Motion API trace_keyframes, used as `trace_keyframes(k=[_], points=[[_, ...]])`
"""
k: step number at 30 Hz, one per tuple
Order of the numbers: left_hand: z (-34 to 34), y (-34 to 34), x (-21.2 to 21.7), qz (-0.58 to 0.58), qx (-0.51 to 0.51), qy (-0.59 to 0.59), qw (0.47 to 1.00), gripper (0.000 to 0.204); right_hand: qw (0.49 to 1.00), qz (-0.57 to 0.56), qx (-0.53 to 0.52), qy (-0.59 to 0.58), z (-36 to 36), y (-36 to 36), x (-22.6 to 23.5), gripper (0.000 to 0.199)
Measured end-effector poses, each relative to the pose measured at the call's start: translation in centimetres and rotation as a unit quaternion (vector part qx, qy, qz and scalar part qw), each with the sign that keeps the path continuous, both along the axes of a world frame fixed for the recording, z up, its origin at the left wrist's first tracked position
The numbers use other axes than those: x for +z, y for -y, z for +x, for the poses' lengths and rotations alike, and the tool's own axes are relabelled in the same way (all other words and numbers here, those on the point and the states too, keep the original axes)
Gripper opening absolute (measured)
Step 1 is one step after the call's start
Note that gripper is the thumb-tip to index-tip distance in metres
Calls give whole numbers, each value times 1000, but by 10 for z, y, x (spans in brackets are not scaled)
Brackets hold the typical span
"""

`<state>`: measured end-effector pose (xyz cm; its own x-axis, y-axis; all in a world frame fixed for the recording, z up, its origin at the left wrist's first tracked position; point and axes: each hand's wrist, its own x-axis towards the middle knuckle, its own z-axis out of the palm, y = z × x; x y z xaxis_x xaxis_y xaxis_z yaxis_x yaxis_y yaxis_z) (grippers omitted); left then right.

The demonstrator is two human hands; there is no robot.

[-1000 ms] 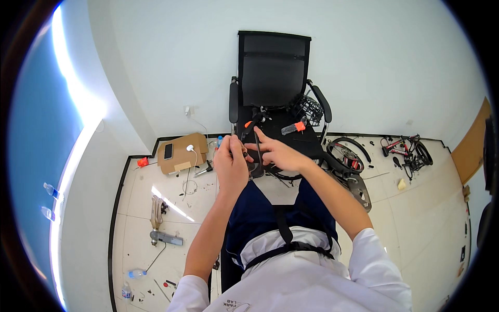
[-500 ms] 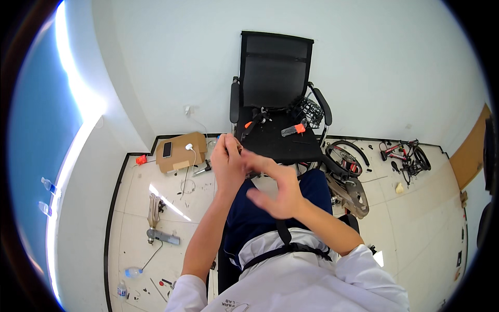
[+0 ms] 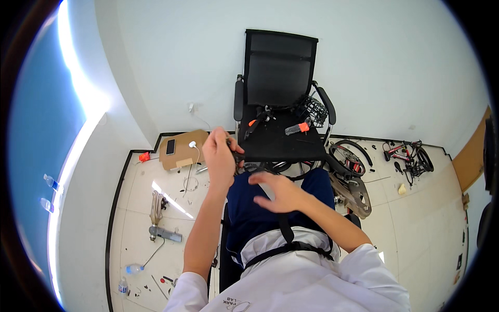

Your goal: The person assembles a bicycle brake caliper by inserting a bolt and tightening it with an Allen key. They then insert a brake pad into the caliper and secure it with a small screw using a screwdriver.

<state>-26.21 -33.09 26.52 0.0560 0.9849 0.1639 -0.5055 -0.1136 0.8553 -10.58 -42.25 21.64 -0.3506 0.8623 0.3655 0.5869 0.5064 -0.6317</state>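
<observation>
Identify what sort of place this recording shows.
Possibly a plain room serving as a makeshift bike workshop: a red bicycle-like frame lies on the tiled floor, right of a black mesh office chair.

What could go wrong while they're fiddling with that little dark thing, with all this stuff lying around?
The small dark piece might slip and drop: the bare left hand grips it, while the bare right hand is open and doesn't seem to be holding it. The rectangular, black-screened phone could get stepped on, because it lies on a flat brown cardboard sheet down on the pale tiled floor.
</observation>
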Motion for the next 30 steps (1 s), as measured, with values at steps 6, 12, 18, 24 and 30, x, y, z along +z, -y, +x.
trace_keyframes(k=[6,12,18,24,30], points=[[14,7,-6,119,41,-50,991,34,934,-232,115,-244,27,-50,14,59],[25,18,-11,134,56,-139,980,31,814,-243,102,-517,-2,-51,63,54],[22,5,-22,193,146,-203,949,31,950,-11,-37,-311,-47,-8,71,38],[8,5,-1,19,59,1,998,34,971,235,-38,-17,-34,29,34,36],[-2,-1,3,-20,2,69,997,30,976,-2,-76,-205,-14,32,17,28]])
